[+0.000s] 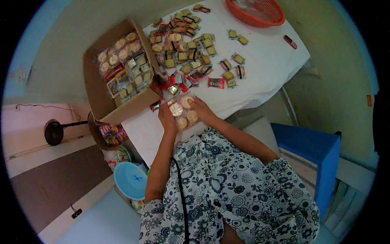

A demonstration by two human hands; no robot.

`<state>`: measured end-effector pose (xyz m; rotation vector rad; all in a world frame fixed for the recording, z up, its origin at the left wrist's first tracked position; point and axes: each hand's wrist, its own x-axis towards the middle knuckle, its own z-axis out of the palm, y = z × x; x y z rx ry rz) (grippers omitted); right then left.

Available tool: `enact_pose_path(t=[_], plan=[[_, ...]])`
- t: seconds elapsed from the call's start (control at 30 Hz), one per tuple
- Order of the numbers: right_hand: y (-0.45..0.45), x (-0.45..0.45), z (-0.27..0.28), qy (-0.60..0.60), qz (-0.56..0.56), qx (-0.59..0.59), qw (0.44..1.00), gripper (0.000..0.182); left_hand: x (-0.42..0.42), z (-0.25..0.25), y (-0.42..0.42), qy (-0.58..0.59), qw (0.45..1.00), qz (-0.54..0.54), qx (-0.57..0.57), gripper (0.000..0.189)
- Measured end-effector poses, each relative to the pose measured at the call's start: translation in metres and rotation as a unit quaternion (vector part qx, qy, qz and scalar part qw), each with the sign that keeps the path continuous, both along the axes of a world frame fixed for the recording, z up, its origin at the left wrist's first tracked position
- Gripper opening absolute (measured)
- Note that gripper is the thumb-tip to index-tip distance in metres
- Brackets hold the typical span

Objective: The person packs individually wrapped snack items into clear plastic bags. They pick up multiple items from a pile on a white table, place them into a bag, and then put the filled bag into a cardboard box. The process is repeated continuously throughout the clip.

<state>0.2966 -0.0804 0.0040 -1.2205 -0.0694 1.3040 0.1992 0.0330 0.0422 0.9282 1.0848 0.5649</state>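
Note:
Between my two hands is a clear plastic pack of round, pale biscuits, held at the near edge of the table. My left hand grips its left side, and my right hand has the right side, thumb over the top. Just beyond the pack lie several red-and-dark wrapped sweets. To the left, an open cardboard box holds clear packs of round biscuits and packs of smaller wrapped pieces. A heap of individually wrapped small biscuits spreads across the cloth behind.
A white cloth covers the table. At the far side stands an orange plastic basket, with a small red-and-black phone near the right edge. Below on the left are a light-blue basin and bright packets. A blue piece of furniture stands at right.

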Motion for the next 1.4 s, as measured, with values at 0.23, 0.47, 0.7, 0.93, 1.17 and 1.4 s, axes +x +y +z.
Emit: enact_pose_path(t=[0.23, 0.47, 0.7, 0.93, 1.17, 1.4], plan=[[-0.007, 0.010, 0.011, 0.068, -0.058, 0.048, 0.995, 0.073, 0.004, 0.043, -0.013, -0.013, 0.994, -0.092, -0.059, 0.039], [-0.025, 0.011, 0.074, -0.005, -0.071, 0.102, 0.992, 0.049, -0.004, 0.075, -0.025, -0.012, 0.982, -0.130, -0.140, 0.037], [-0.008, 0.018, 0.149, 0.025, -0.118, 0.092, 0.988, 0.030, -0.002, 0.151, -0.026, -0.044, 0.993, -0.103, -0.039, 0.039], [0.031, 0.032, 0.207, -0.096, -0.021, 0.133, 0.986, 0.030, -0.009, 0.209, -0.003, -0.122, 0.992, -0.012, -0.022, 0.036], [0.038, 0.043, 0.210, -0.153, -0.059, 0.210, 0.964, 0.033, -0.005, 0.252, 0.079, -0.080, 0.995, 0.042, 0.051, 0.035], [0.003, 0.034, 0.184, -0.084, -0.024, 0.158, 0.984, 0.027, 0.019, 0.184, 0.177, -0.024, 0.998, -0.037, 0.041, 0.028]])
